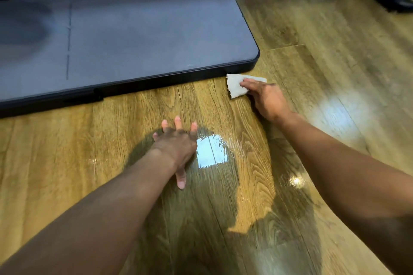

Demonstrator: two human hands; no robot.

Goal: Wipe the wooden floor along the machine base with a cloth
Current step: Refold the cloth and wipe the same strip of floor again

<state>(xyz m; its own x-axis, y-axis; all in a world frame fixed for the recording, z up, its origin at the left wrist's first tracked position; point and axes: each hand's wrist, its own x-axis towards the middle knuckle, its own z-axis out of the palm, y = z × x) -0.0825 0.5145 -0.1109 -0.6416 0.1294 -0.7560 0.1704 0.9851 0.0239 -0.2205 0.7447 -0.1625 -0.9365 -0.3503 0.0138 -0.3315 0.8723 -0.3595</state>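
My right hand (266,98) presses the pale cloth (234,86) onto the wooden floor (312,73), just beside the near right corner of the dark machine base (134,40). My fingers seem to lie close together on top of the cloth, though blur hides whether any curl round it. To the left and nearer, my left hand (176,147) rests flat on the boards, fingers spread.
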